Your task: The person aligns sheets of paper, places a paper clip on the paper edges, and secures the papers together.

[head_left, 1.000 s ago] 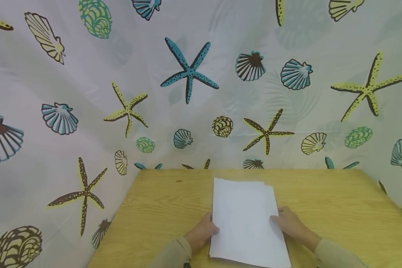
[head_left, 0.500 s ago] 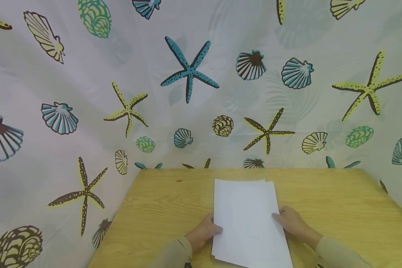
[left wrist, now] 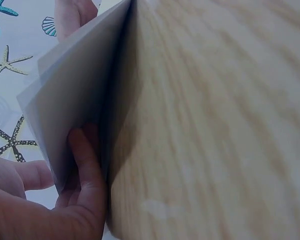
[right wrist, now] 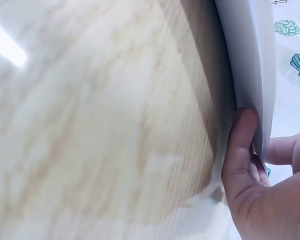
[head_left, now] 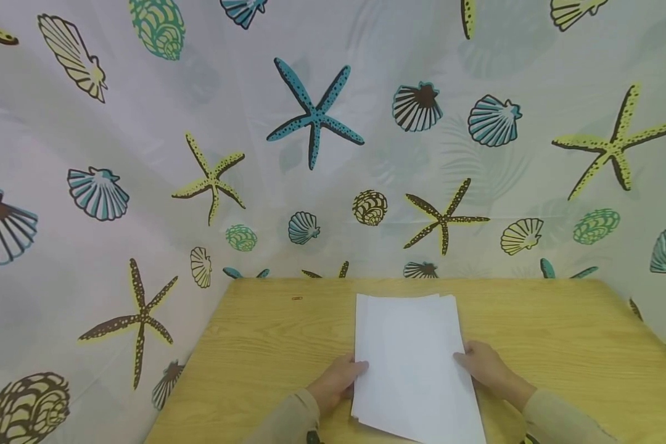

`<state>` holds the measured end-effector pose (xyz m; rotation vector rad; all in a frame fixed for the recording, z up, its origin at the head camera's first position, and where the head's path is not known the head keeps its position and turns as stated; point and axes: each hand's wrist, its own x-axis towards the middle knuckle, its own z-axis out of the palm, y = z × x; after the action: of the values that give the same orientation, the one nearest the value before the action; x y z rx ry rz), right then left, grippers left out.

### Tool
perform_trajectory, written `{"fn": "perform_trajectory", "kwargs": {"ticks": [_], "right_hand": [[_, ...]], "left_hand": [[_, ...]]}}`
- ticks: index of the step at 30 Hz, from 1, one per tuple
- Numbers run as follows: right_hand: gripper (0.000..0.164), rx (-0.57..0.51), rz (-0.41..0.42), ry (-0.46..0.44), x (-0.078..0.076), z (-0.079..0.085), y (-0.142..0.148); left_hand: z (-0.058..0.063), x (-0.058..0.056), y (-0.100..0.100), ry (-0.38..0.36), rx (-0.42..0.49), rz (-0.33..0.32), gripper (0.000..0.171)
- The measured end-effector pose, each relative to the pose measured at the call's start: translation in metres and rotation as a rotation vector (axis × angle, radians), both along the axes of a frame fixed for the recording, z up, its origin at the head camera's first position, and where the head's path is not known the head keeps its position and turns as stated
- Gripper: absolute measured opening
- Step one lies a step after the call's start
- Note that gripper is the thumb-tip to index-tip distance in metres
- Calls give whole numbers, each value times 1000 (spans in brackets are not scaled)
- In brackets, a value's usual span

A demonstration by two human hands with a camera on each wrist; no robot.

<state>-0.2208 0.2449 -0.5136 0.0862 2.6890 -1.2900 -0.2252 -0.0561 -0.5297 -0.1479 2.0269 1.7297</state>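
Note:
Several white paper sheets [head_left: 411,364], slightly out of line at the far and near edges, are held between both hands over the wooden table. My left hand [head_left: 338,377] grips the left edge, thumb on top. In the left wrist view, the fingers [left wrist: 85,160] lie under the sheets [left wrist: 75,95], which stand raised off the table. The right hand [head_left: 485,368] pinches the right edge with its thumb above. The right wrist view shows its fingers [right wrist: 244,135] beneath the paper [right wrist: 247,60], which is lifted there too.
A small reddish paper clip [head_left: 296,298] lies on the table [head_left: 266,345] near the far left. A white curtain [head_left: 333,234] printed with shells and starfish rises behind and at both sides of the table.
The sheets and both hands have shifted slightly to the right. The step at the far edge has become smaller. The left thumb has moved a little farther up the paper's edge.

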Motion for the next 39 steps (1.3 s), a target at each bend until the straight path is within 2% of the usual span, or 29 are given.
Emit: {"fn": "perform_trajectory", "kwargs": {"ticks": [8, 17, 26, 32, 39], "right_hand": [[20, 8, -6, 12, 1, 3, -1], [21, -9, -22, 0, 0, 7, -3], [37, -10, -11, -16, -4, 6, -3], [40, -29, -5, -11, -5, 3, -3], [41, -28, -5, 10, -5, 1, -3]], "left_hand": [[4, 1, 2, -9, -28, 8, 32], [0, 0, 3, 9, -68, -20, 28], [-2, 2, 5, 14, 8, -77, 31], [-4, 1, 6, 21, 19, -98, 33], [-2, 0, 6, 5, 75, -139, 36]]}}
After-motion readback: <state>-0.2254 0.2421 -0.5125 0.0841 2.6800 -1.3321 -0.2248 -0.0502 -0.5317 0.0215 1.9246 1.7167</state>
